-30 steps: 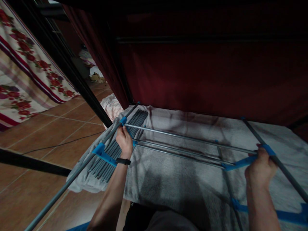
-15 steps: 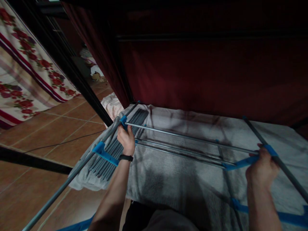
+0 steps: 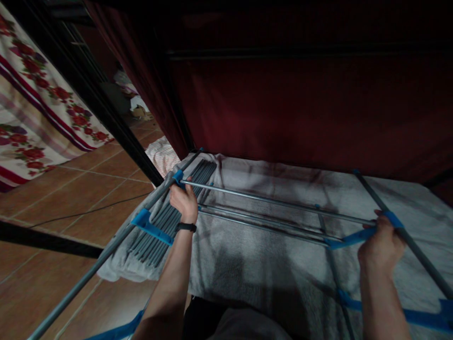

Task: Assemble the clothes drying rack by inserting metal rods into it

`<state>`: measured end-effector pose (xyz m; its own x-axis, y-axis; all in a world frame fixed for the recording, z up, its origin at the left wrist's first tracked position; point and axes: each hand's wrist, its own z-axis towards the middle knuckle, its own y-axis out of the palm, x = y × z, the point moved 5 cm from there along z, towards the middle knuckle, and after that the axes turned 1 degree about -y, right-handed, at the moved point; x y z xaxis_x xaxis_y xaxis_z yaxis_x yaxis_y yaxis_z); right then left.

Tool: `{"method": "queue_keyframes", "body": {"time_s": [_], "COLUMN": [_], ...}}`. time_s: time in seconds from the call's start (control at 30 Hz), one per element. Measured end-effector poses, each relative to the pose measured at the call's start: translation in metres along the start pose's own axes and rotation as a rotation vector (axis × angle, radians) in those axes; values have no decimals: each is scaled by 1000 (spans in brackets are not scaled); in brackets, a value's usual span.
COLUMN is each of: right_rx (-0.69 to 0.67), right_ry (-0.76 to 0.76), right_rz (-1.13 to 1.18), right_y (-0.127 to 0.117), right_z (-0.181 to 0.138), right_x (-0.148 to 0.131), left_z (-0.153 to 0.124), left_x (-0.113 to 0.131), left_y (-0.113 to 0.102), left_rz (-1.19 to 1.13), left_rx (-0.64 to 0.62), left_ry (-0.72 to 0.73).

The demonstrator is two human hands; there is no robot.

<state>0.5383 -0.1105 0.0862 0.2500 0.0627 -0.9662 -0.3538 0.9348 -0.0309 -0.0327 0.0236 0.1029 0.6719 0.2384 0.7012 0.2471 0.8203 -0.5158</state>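
Observation:
A frame of grey metal tubes with blue plastic connectors spans the space before me. Its upper crossbar (image 3: 276, 201) runs from a left connector (image 3: 178, 176) to a right connector (image 3: 393, 219). My left hand (image 3: 184, 203), with a black band on the wrist, is closed around the crossbar's left end, close against that connector. At the other end my right hand (image 3: 382, 248) is closed on the bar by the right connector; its fingertips are partly hidden. Two lower bars (image 3: 262, 220) run between blue brackets, one bracket (image 3: 152, 227) being at the left.
A row of loose grey tubes (image 3: 155, 245) lies on the grey blanket (image 3: 247, 264) at left. A dark red curtain (image 3: 300, 113) hangs behind it. Black posts (image 3: 102, 108), a flowered cloth (image 3: 46, 94) and tiled floor (image 3: 81, 184) with a cable are at left.
The whole view has shifted slightly, so the frame and both hands sit a little further left. Both hands keep their hold on the crossbar's ends.

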Motion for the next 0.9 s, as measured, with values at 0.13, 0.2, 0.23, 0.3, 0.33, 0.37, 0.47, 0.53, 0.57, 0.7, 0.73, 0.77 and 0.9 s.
{"method": "queue_keyframes", "body": {"time_s": [0.13,0.2,0.23,0.3,0.33,0.37,0.47,0.53,0.57,0.7,0.73,0.77,0.9], "right_rx": [9,4,2,0,-2,-3,3,16,18,13,14,16,7], "right_ry": [13,17,14,6,1,-4,-13,-8,-4,9,11,12,7], "right_rz": [-70,-103,-108,-96,-86,-80,-72,-57,-57,-85,-87,-86,-84], "right_y": [-1,-1,-2,-2,-2,-2,-1,-1,-1,0,0,-1,-2], "right_z": [0,0,0,0,0,0,0,1,1,0,-1,-1,-2], "right_x": [-1,-1,0,0,0,0,0,0,0,-1,-1,-2,-2], "left_z": [1,0,0,-1,-1,-1,-2,-2,-3,-6,-6,-7,-8], "left_x": [0,1,1,3,4,4,4,2,1,-4,-4,-4,-5], "left_y": [-1,-2,-2,-3,-3,-3,-4,-5,-5,-7,-7,-8,-8], "left_rz": [-25,-23,-16,9,22,30,25,13,7,-46,-61,-73,-99], "left_rx": [3,4,5,3,-3,-9,-24,-34,-41,-69,-73,-74,-63], "left_ry": [-5,-17,-19,-17,-16,-14,-8,-2,5,56,70,80,86]}}
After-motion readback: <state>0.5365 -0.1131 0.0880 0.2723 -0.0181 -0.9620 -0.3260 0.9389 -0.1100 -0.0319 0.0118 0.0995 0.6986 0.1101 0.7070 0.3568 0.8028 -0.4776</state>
